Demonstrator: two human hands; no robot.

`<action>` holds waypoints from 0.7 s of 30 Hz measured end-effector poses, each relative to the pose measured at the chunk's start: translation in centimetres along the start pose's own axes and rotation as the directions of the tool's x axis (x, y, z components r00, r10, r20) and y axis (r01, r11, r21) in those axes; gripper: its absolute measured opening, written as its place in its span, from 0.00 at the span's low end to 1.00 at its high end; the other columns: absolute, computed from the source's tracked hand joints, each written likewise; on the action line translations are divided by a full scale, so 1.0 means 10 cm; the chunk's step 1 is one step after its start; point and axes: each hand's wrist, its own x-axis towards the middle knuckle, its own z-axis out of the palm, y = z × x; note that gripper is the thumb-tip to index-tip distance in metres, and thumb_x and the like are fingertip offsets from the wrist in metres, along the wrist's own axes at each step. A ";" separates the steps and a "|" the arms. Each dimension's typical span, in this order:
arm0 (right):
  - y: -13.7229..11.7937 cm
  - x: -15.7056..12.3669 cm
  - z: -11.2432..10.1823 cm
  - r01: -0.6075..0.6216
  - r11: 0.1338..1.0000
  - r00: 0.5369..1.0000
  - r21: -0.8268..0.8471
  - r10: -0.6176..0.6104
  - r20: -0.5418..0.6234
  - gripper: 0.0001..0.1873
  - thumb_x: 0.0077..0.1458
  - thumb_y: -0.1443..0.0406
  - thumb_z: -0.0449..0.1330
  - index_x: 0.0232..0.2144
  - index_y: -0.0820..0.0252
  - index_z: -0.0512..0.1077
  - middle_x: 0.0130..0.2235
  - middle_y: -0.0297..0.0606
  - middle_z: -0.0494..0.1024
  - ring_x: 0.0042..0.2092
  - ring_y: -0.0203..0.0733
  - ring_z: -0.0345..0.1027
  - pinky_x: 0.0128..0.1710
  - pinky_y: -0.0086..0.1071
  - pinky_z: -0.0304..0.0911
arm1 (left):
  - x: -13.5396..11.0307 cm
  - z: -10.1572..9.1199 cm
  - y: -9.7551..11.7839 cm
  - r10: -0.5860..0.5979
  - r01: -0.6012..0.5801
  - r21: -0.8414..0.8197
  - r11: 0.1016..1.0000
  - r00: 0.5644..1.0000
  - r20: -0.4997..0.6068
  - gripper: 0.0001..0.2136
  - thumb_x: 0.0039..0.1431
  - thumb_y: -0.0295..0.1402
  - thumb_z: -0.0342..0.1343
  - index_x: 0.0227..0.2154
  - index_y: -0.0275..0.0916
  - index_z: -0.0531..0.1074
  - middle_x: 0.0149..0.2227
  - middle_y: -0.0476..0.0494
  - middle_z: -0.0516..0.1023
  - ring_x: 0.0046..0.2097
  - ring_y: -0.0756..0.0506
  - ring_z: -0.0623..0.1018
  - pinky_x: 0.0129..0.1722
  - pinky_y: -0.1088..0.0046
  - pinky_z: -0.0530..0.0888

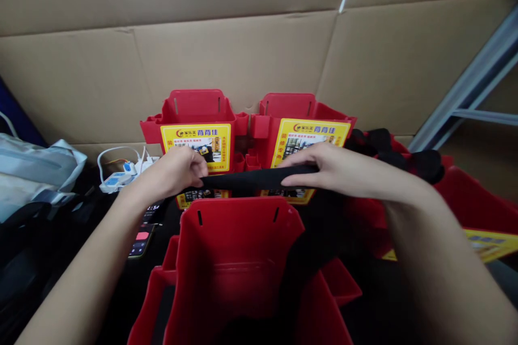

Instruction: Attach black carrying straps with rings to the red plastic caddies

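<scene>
A black strap (246,180) is stretched level between my two hands. My left hand (180,170) pinches its left end, and my right hand (315,170) grips it farther right between thumb and fingers. Just below the strap stands a red plastic tool bin (238,237) with two slots in its raised back panel and small side pockets. More black material hangs over the bin's right side, its lower part lost in shadow. Behind my hands, two more red bins (198,105) (288,103) bear yellow printed labels.
A large cardboard sheet (234,64) stands behind the bins. To the right lie another red bin (477,194), rolled black straps (424,166) and a metal frame (465,86). On the left are a phone (141,241), a white power strip (117,179) and a pale bag (40,167).
</scene>
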 end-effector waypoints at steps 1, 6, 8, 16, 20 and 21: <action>0.05 -0.03 -0.04 -0.020 0.998 1.000 -0.052 0.019 -0.015 0.14 0.51 0.56 0.56 0.33 0.57 0.76 0.34 0.33 0.78 0.33 0.40 0.71 0.32 0.32 0.64 | -0.01 -0.03 -0.03 -0.027 0.026 0.077 0.997 1.000 0.011 0.01 0.42 0.27 0.55 0.22 0.37 0.70 0.20 0.50 0.74 0.26 0.48 0.75 0.25 0.76 0.69; -0.07 0.02 0.06 0.027 0.981 0.960 -0.192 -0.079 -0.268 0.10 0.52 0.60 0.56 0.33 0.56 0.76 0.37 0.33 0.78 0.37 0.41 0.71 0.36 0.32 0.63 | -0.08 0.03 0.19 0.143 -0.144 0.010 0.990 0.989 0.041 0.21 0.43 0.36 0.60 0.43 0.39 0.71 0.43 0.44 0.77 0.44 0.44 0.75 0.42 0.70 0.71; -0.22 0.12 0.22 0.072 0.978 0.949 -0.198 -0.128 -0.287 0.10 0.53 0.63 0.55 0.34 0.55 0.76 0.39 0.33 0.78 0.39 0.41 0.71 0.38 0.31 0.62 | -0.09 0.14 0.37 0.241 -0.228 -0.196 0.954 0.969 0.048 0.27 0.44 0.39 0.60 0.50 0.39 0.66 0.49 0.43 0.73 0.49 0.45 0.73 0.48 0.71 0.69; -0.06 0.13 0.27 0.050 0.985 0.987 -0.168 -0.075 -0.145 0.10 0.50 0.64 0.58 0.36 0.54 0.76 0.36 0.33 0.79 0.35 0.39 0.72 0.33 0.30 0.64 | -0.05 -0.06 0.14 0.084 -0.076 0.059 0.995 0.986 -0.143 0.10 0.48 0.36 0.55 0.31 0.39 0.77 0.28 0.47 0.79 0.30 0.47 0.76 0.28 0.73 0.70; 0.22 -0.09 -0.05 -0.076 0.973 0.996 -0.220 0.065 -0.058 0.07 0.48 0.65 0.58 0.29 0.57 0.76 0.30 0.35 0.79 0.28 0.41 0.71 0.28 0.32 0.64 | -0.07 -0.33 -0.15 -0.045 0.107 0.191 0.976 0.951 -0.306 0.08 0.47 0.37 0.56 0.26 0.39 0.76 0.27 0.47 0.79 0.30 0.46 0.75 0.27 0.73 0.68; 0.22 -0.12 -0.11 -0.084 0.966 0.993 -0.246 0.059 -0.105 0.07 0.49 0.64 0.57 0.29 0.57 0.76 0.30 0.35 0.79 0.29 0.41 0.71 0.29 0.33 0.63 | -0.08 -0.34 -0.14 -0.033 0.086 0.209 0.974 0.968 -0.247 0.08 0.47 0.37 0.56 0.26 0.39 0.75 0.27 0.47 0.79 0.30 0.46 0.75 0.28 0.73 0.68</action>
